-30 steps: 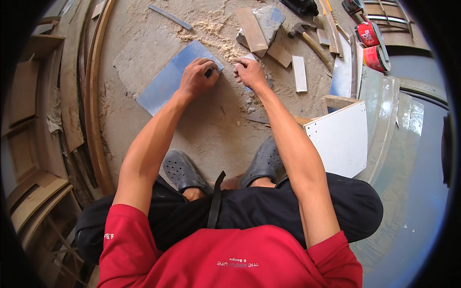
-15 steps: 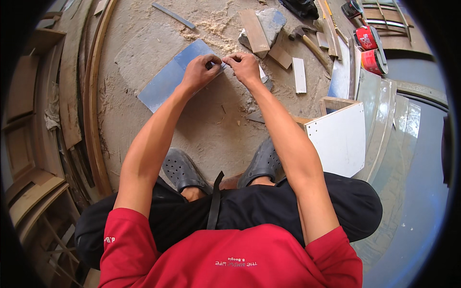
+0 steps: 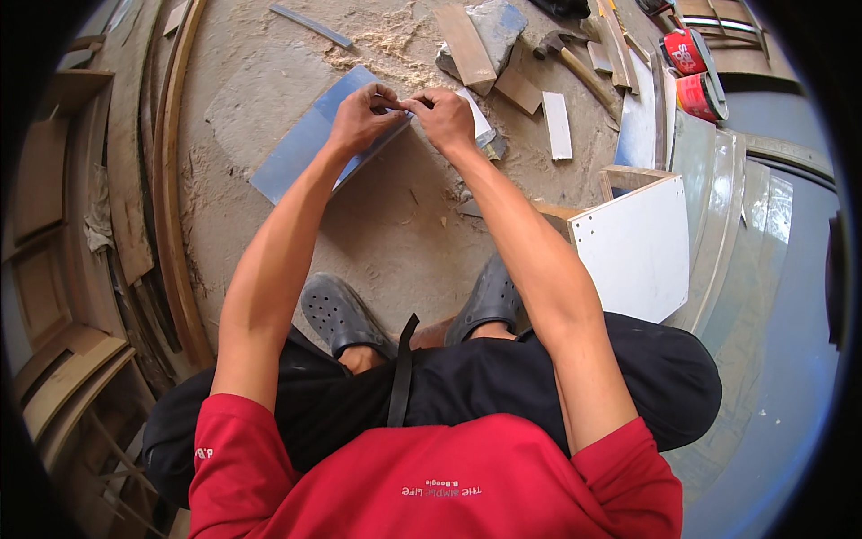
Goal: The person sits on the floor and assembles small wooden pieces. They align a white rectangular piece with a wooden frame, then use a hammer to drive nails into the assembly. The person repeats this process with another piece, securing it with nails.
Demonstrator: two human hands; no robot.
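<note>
L hand and R hand are meeting at upper ctr of frame, fingertips pinching tog. at or just over the R-hand corner of the blue-grey panel, which is lying upper L-of-ctr, slanting, partly hidden under L hand. Both hands are curling thumb to fingers; prob. gripping smth tiny betw. them, but can't make out what, or whether either is pressing on the panel. Step in hand looks like fine two-handed fingertip work at that corner; next move prob. calls for steady fingers and close control rather than force. White strip is lying just R of R hand; hammer and white offcut are resting farther R, brown board leaning on the stone above. Vs 1 s ago: R hand is now sitting farther L, fingertips closing the gap that was separating it from L hand; panel is showing approx. same slant.
</note>
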